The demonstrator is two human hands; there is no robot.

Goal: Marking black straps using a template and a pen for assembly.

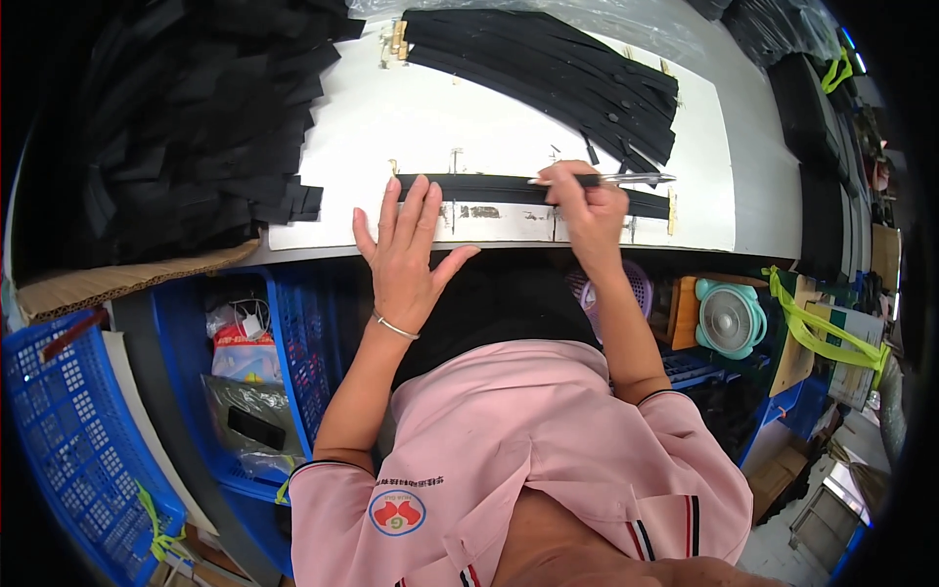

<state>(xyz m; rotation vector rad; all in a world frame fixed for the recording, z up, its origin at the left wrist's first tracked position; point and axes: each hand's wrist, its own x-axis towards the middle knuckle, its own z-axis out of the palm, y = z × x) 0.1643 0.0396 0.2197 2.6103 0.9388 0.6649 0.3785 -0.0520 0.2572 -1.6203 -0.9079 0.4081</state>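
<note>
Here, both hands work a black strip [533, 190] on the white bench [391, 117].
Left hand [406, 249] lies flat and spread, pinning its end; right hand [587, 210] grips a pen-like tool [616, 179]. If the pinning eases, the strip could shift and the line wander.

Black strip [533, 190] on a white board [391, 127]; blue crate [68, 430]; perhaps silvery pen [626, 178].

The person wears a pink short-sleeved polo shirt [528, 460] in the lower centre of the frame. The sleeve ends have a dark trim line, and the collar has dark, white and red stripes. A round badge sits on the chest. A thin silver bracelet [395, 328] circles the left wrist.
</note>
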